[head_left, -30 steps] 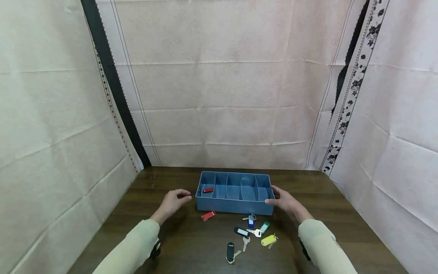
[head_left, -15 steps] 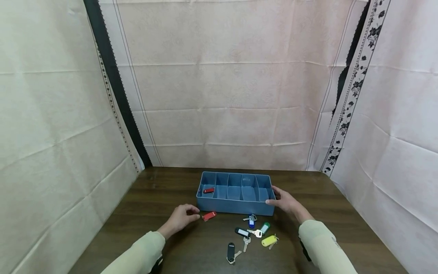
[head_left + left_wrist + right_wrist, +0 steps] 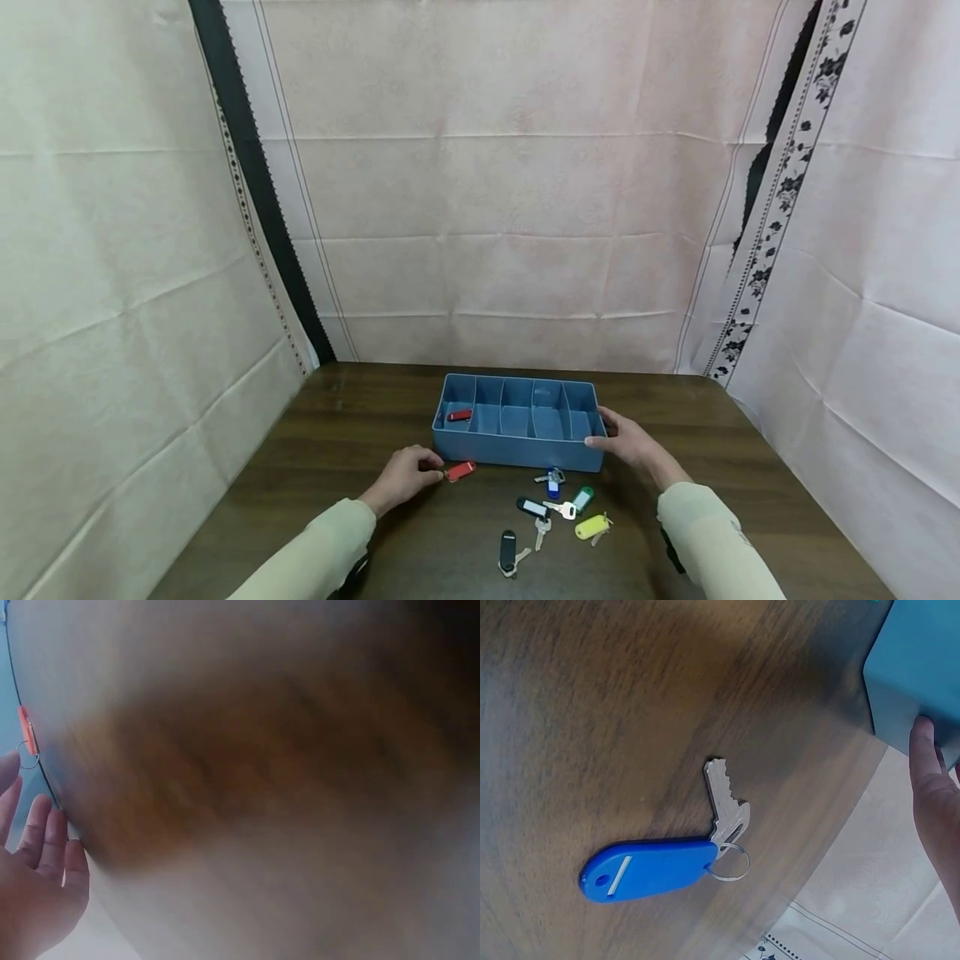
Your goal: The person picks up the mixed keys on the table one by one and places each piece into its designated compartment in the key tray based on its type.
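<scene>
A red key tag [image 3: 461, 472] with a metal ring lies on the table before the blue compartment tray [image 3: 517, 451]. My left hand [image 3: 406, 476] is at the tag's left end, thumb and index fingertips right by its ring. In the left wrist view, the fingers of my left hand [image 3: 49, 862] are slightly bent and spread below the red key tag [image 3: 27, 729]. My right hand [image 3: 633, 446] holds the tray's right end, thumb on the front wall and the other fingers around the side. Another red key tag [image 3: 460, 415] lies in the leftmost compartment.
Before the tray lie keys with tags: blue [image 3: 553, 483], green [image 3: 582, 498], yellow [image 3: 592, 526], and two black ones, the nearer black tag [image 3: 507, 550] closest to me. Fabric curtains [image 3: 480, 208] stand behind the wooden table [image 3: 360, 400] and at both sides.
My left hand has come down and right, from beside the tray's left end to the red key tag on the table. The right hand has kept its place on the tray.
</scene>
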The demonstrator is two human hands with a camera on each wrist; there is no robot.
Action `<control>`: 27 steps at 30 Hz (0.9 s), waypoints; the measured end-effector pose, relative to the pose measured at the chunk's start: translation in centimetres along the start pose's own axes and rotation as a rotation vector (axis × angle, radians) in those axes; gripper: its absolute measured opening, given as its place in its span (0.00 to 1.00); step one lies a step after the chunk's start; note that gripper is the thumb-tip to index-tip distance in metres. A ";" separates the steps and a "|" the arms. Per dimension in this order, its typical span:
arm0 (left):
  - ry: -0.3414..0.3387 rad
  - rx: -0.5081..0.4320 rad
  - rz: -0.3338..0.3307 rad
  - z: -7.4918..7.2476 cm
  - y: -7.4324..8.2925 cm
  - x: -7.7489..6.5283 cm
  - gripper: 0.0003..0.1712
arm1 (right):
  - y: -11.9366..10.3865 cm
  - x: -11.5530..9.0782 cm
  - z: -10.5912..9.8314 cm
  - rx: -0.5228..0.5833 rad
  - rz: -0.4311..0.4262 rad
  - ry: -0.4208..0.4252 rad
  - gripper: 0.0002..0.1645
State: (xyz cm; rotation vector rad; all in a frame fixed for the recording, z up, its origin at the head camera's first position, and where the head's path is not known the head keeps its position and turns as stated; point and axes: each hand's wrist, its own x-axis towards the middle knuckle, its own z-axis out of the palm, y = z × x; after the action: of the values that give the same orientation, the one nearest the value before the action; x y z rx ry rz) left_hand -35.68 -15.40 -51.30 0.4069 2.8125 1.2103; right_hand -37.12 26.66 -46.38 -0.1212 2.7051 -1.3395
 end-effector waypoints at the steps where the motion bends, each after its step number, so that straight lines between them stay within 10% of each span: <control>1: -0.003 0.001 0.001 0.0 0.0 0.1 0.07 | 0.0 0.0 0.0 0.001 -0.001 0.000 0.57; 18: -0.004 0.145 0.064 0.5 0.0 0.8 0.04 | 0.0 -0.2 0.2 0.028 0.004 0.007 0.55; 27: -0.024 0.056 0.052 0.0 0.5 0.5 0.04 | 0.0 -0.1 0.1 0.022 -0.004 0.006 0.56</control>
State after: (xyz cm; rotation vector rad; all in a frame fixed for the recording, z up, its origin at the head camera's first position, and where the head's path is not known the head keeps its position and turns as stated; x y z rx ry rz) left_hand -36.06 -14.96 -50.88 0.4975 2.8375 1.1299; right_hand -37.00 26.61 -46.39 -0.1215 2.6955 -1.3720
